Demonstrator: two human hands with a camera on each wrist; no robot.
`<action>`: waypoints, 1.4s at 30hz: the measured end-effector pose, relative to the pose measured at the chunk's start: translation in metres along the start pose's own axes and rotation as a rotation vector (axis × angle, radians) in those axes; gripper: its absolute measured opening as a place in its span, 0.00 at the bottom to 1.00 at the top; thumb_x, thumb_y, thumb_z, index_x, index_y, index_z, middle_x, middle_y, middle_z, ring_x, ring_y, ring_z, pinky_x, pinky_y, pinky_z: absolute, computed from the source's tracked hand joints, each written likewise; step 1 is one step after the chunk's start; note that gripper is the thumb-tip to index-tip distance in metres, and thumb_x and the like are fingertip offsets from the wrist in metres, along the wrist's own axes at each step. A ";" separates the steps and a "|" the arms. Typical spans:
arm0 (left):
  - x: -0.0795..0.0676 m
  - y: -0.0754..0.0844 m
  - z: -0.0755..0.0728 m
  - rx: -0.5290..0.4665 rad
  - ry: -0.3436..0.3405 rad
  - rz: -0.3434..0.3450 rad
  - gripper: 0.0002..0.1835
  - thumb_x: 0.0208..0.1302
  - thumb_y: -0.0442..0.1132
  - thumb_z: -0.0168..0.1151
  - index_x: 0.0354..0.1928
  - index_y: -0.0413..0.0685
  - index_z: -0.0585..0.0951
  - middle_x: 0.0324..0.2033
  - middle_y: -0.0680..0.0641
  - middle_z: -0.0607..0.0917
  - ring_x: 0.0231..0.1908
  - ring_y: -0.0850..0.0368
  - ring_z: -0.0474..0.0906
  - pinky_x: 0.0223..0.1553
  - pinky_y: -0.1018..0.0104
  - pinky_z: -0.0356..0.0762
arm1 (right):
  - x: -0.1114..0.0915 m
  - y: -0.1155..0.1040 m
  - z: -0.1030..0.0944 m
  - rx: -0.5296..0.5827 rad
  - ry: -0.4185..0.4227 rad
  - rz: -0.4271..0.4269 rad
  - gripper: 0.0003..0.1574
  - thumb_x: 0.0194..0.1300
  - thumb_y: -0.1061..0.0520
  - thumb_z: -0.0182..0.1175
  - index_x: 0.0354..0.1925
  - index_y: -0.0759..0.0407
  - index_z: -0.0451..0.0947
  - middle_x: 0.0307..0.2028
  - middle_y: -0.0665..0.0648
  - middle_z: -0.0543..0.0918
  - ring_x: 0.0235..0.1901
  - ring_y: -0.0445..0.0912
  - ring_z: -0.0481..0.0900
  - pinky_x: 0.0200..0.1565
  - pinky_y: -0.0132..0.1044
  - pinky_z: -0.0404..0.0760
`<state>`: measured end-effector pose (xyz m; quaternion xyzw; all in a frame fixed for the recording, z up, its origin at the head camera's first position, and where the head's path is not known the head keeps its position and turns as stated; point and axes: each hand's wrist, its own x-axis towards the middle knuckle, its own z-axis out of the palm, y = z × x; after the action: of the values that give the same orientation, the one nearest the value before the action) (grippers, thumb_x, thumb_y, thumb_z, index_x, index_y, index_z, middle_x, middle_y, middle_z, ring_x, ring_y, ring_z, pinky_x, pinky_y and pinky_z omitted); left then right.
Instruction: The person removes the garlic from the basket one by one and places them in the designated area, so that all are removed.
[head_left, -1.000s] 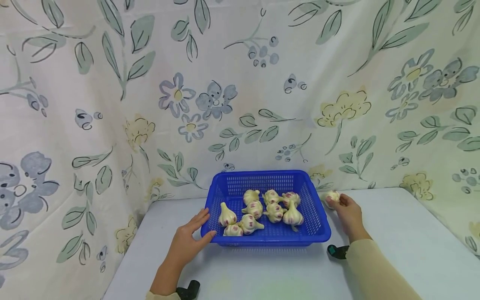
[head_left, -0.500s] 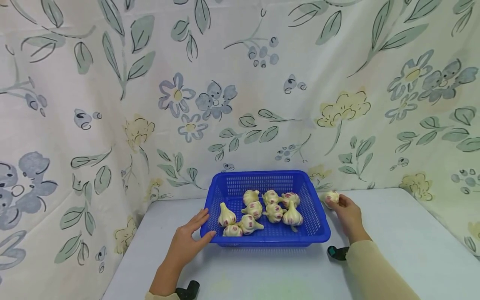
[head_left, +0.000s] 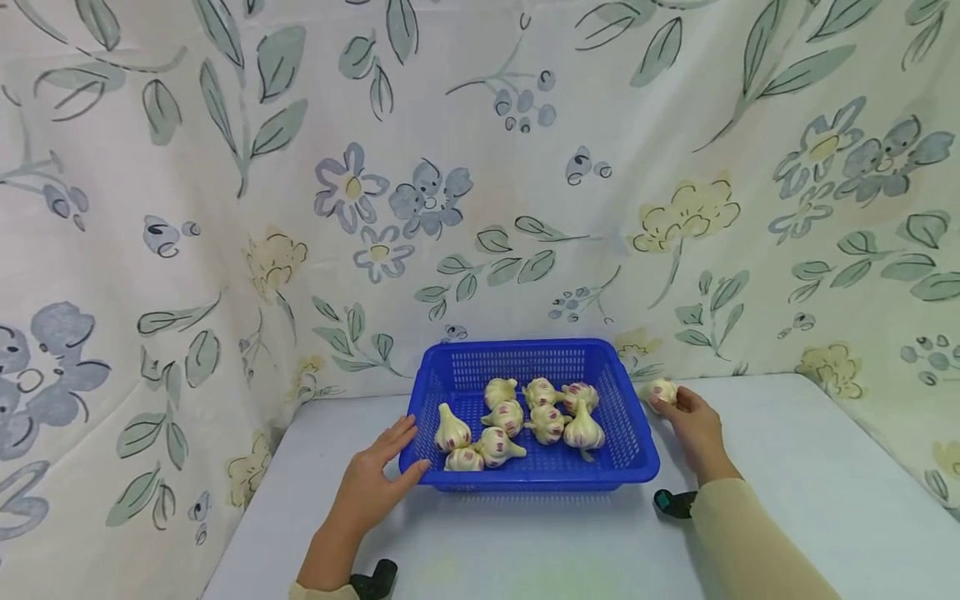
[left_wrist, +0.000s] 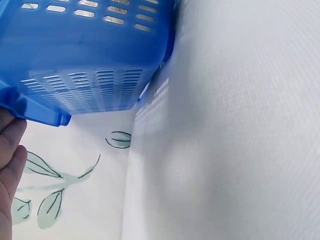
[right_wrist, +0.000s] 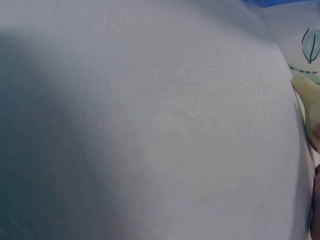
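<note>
A blue plastic basket (head_left: 534,478) stands on the white table with several garlic bulbs (head_left: 452,430) lying inside it. My left hand (head_left: 369,482) touches its front left corner, fingers extended along the left rim and thumb at the front rim. In the left wrist view those fingertips (left_wrist: 14,131) lie against the basket's rim. Right of the basket, my right hand (head_left: 701,435) holds one more garlic bulb (head_left: 661,392) between thumb and fingers, low over the tabletop. Part of this bulb (right_wrist: 310,102) shows at the right edge of the right wrist view.
A cloth (head_left: 480,192) printed with flowers and leaves hangs behind the white table (head_left: 525,550) and along its left side. Black camera mounts (head_left: 677,503) are strapped at both wrists. The basket's perforated walls rise between the loose bulb and those inside.
Both hands, the basket and the bulbs keep their places. Only the whole head view shifts very slightly.
</note>
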<state>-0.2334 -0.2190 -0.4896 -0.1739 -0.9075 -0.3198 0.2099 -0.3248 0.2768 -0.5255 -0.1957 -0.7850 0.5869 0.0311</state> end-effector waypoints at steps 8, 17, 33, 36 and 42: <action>0.000 0.002 0.000 0.039 0.008 0.005 0.31 0.58 0.52 0.71 0.62 0.45 0.79 0.66 0.53 0.75 0.66 0.48 0.72 0.62 0.46 0.71 | 0.000 0.000 0.000 -0.008 0.003 -0.004 0.56 0.67 0.38 0.59 0.77 0.62 0.45 0.74 0.68 0.56 0.72 0.62 0.58 0.70 0.54 0.63; 0.001 0.002 0.000 0.062 -0.002 0.005 0.32 0.61 0.54 0.68 0.64 0.46 0.78 0.67 0.52 0.74 0.67 0.48 0.70 0.62 0.45 0.72 | 0.000 0.000 0.000 -0.007 -0.006 -0.006 0.58 0.67 0.37 0.60 0.77 0.63 0.43 0.75 0.69 0.55 0.73 0.62 0.57 0.71 0.54 0.62; 0.002 0.005 -0.003 0.075 -0.038 -0.016 0.33 0.62 0.54 0.67 0.65 0.45 0.76 0.69 0.51 0.72 0.68 0.45 0.69 0.62 0.42 0.71 | 0.000 0.002 -0.001 -0.020 0.005 0.002 0.56 0.67 0.38 0.60 0.77 0.61 0.44 0.75 0.68 0.55 0.73 0.62 0.57 0.71 0.54 0.62; 0.002 0.005 -0.002 0.078 -0.038 -0.016 0.33 0.62 0.55 0.67 0.65 0.46 0.76 0.69 0.51 0.72 0.68 0.45 0.69 0.62 0.41 0.71 | 0.001 0.002 0.000 -0.015 0.004 -0.002 0.56 0.67 0.38 0.60 0.77 0.62 0.44 0.75 0.68 0.54 0.73 0.62 0.57 0.71 0.54 0.62; 0.002 0.005 -0.002 0.073 -0.033 -0.014 0.33 0.61 0.54 0.67 0.65 0.45 0.76 0.68 0.51 0.73 0.68 0.45 0.69 0.62 0.42 0.71 | 0.001 0.001 0.000 -0.016 0.001 -0.005 0.56 0.68 0.39 0.59 0.77 0.62 0.44 0.75 0.68 0.54 0.73 0.62 0.57 0.71 0.54 0.62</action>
<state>-0.2323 -0.2164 -0.4844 -0.1651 -0.9230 -0.2848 0.1991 -0.3257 0.2776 -0.5269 -0.1943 -0.7902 0.5804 0.0312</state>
